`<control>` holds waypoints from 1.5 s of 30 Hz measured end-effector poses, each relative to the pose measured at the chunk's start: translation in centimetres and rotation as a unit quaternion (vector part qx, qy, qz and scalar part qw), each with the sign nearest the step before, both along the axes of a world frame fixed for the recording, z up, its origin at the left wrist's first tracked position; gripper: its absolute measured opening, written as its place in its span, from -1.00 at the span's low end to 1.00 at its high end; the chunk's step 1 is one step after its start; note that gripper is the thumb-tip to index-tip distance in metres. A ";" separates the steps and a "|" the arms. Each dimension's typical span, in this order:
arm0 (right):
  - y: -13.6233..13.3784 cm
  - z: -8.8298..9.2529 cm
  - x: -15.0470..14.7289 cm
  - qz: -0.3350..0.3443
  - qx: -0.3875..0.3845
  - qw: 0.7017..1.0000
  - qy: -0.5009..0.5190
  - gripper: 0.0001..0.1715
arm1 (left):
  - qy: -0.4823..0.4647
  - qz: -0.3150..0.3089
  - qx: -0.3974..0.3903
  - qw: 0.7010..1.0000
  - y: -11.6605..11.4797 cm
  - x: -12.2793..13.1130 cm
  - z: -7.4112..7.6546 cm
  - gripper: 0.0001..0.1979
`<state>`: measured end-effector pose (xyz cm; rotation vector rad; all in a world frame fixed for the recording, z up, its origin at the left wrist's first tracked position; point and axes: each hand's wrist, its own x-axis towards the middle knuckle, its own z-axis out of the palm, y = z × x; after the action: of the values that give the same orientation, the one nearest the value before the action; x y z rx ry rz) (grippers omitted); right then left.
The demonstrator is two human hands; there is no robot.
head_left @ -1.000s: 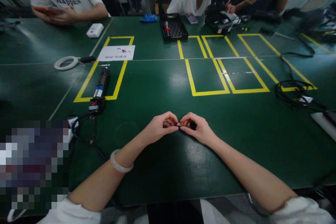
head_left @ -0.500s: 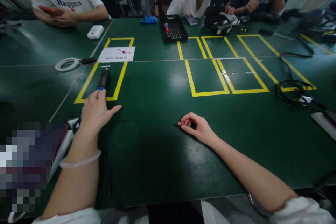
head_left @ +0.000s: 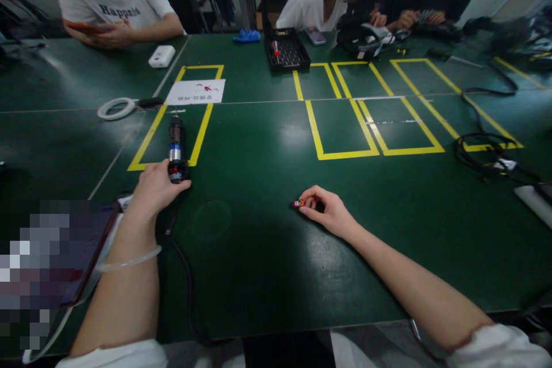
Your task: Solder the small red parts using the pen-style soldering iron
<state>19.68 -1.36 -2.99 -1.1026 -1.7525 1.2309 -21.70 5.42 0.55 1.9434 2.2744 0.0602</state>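
Note:
A black electric screwdriver [head_left: 176,146] with a blue and silver band lies on the green table inside the left yellow-taped frame, its cord running toward the near edge. My left hand [head_left: 158,185] is at its rear end, thumb on the near side and the other fingers at its left; whether they grip it is unclear. Near the middle of the table, my right hand [head_left: 321,206] pinches a small red and orange piece [head_left: 297,204] between thumb and fingers, low over the surface.
A white paper [head_left: 196,92] lies beyond the screwdriver, with a white cable coil [head_left: 115,108] to its left. Farther back are a black tray [head_left: 288,50] and a blue item [head_left: 246,36]. Black cables [head_left: 487,152] lie right. A screen device [head_left: 64,253] is near left. People sit opposite.
My left hand has drawn back from the screwdriver's band to its rear end, uncovering the body. My right hand stays in place with the small piece. The view has shifted slightly.

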 end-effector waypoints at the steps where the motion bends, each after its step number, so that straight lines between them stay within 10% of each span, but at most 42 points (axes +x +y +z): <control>1: 0.0 -0.1 0.0 0.000 0.000 1.000 0.002 -0.86 | 0.024 0.008 0.002 1.000 -0.2 1.0 0.2 -0.44; 22: 0.4 -0.7 0.6 -0.083 0.108 0.989 -0.062 -0.88 | -0.085 -0.232 0.072 0.966 -6.5 21.4 -0.9 -0.22; 45: -1.4 0.2 0.4 -0.079 0.206 0.944 -0.247 -0.67 | -0.012 -0.236 0.081 0.968 -6.8 24.7 -0.3 -0.31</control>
<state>20.07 -2.76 -2.79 -1.3327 -2.1110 0.4702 2.97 -1.41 0.29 2.4972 1.7800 0.2190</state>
